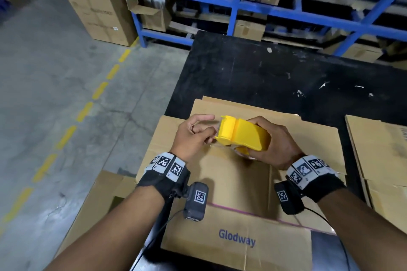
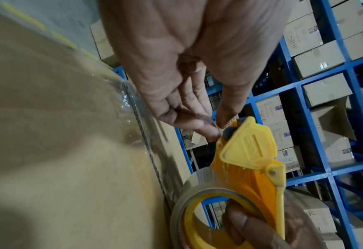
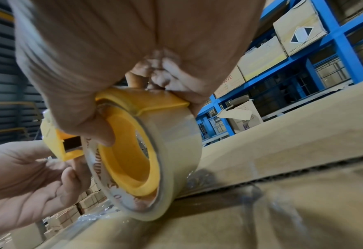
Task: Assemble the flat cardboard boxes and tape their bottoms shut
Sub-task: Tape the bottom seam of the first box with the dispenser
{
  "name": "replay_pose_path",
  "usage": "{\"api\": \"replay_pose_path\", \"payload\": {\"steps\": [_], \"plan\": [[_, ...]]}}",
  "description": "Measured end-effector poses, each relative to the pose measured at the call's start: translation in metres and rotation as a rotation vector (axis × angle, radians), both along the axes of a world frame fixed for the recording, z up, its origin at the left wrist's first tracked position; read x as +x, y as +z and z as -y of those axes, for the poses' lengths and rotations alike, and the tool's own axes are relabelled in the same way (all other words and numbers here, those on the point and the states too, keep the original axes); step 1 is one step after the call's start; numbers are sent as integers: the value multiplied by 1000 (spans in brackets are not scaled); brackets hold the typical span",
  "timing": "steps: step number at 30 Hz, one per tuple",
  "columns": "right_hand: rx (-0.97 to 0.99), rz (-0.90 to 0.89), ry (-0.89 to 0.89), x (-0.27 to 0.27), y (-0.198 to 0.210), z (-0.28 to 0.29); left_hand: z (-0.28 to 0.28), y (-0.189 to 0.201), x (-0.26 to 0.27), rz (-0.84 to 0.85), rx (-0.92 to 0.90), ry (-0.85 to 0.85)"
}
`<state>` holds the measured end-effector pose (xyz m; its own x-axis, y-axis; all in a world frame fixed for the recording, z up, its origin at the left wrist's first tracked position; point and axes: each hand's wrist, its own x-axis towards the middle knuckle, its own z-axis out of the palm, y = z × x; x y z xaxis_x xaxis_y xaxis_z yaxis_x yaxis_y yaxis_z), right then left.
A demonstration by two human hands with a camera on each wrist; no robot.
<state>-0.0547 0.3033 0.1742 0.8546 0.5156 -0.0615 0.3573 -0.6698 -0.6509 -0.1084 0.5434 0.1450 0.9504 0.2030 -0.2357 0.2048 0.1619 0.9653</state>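
While the flattened cartons wait on the black table [image 1: 253,68], I stand over the assembled cardboard box [image 1: 237,182], its bottom flaps folded shut and facing up at the six o'clock side of the table. By my reckoning this box is well along: a strip of clear tape [image 2: 146,134] already shines along the centre seam, so it appears at least partly sealed. The flat stack [image 1: 378,145] at three o'clock and the sheets lying under the box look unassembled, so most of the job seems left.

The box is plain brown corrugated board, printed "Glodway" in blue on the near flap, with a thin pink line across it.

My right hand [image 1: 277,145] is wrapped round the yellow tape dispenser [image 1: 242,134], thumb hooked through the core of the clear roll [image 3: 155,160], which rests on the box top. At nine o'clock of the dispenser, my left hand [image 1: 193,134] pinches at its cutter end, thumb and fingertips [image 2: 210,133] together there, apparently on the loose tape end, though I cannot be sure.
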Motion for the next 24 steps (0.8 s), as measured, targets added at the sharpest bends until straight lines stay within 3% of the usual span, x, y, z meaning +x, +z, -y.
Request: {"api": "replay_pose_path", "payload": {"steps": [10, 16, 24], "plan": [[-97, 13, 92, 11, -1, -22, -33, 1, 2, 33, 75, 7], [-171, 31, 107, 14, 4, -14, -101, -10, 0, 1, 129, 128], [-196, 58, 297, 12, 20, -29, -113, -32, -13, -66, 82, 122]]}}
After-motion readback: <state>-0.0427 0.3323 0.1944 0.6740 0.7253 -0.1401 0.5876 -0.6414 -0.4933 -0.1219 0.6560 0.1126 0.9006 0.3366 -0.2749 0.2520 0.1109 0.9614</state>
